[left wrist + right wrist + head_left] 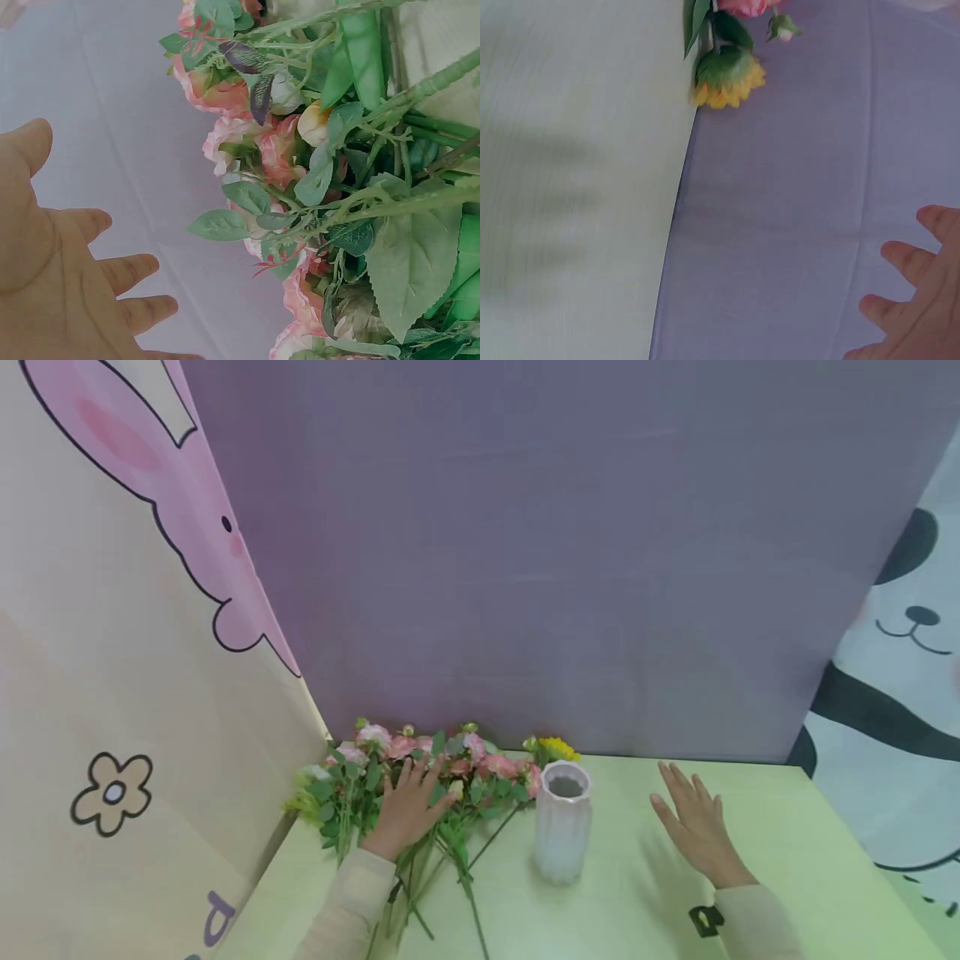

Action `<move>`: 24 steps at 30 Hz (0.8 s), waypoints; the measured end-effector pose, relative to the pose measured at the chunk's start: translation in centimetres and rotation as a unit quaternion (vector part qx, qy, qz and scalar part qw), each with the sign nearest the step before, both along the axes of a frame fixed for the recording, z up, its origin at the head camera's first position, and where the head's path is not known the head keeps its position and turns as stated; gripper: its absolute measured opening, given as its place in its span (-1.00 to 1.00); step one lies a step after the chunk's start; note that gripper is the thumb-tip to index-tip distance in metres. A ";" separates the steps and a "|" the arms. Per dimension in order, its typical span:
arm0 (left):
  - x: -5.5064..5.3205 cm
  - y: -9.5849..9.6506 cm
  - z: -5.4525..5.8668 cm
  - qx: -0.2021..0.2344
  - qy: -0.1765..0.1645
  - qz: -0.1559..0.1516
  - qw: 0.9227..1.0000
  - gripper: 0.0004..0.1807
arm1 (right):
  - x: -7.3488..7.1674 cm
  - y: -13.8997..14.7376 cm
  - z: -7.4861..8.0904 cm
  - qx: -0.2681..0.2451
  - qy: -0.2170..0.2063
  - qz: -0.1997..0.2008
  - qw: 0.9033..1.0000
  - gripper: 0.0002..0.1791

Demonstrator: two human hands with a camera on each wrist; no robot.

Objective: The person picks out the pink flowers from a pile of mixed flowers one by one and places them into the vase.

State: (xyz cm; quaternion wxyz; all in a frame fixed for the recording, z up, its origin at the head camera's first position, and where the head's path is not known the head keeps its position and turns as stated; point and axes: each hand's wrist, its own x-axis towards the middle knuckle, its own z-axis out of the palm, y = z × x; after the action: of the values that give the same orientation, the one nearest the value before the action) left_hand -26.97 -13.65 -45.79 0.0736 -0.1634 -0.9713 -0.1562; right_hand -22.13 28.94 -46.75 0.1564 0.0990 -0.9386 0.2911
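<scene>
Pink flowers (499, 766) lie toward the desk's (810, 827) far-left corner, beneath my spread, empty left hand (407, 807); I hover my right hand (697, 828), equally empty, fingers extended.

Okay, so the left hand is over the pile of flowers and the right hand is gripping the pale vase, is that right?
Not quite: the right hand isn't gripping the pale vase. The head view shows it holding nothing, apart from the vase and off to its right. The left hand is indeed over the pile of flowers.
</scene>
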 end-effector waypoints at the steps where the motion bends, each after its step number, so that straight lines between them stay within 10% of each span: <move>1: -0.1 -0.1 0.1 0.005 -0.007 0.000 1.000 -0.24 | -0.2 -0.4 0.0 -0.015 0.000 0.008 1.000 -0.34; 14: 0.0 -0.7 0.1 0.151 -0.083 -0.016 0.985 -0.15 | -0.4 -6.0 -0.2 -0.172 0.031 0.103 0.979 -0.29; 24: 0.4 0.5 -1.5 0.198 -0.109 0.012 0.974 -0.18 | -0.9 -10.4 -0.3 -0.285 -0.039 0.085 0.954 0.04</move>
State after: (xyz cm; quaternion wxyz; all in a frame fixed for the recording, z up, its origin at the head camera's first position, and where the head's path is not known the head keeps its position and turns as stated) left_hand -26.59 -13.11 -47.29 0.0003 -0.1155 -0.9251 -0.3618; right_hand -23.08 18.59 -47.02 0.1162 0.1185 -0.8102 0.5622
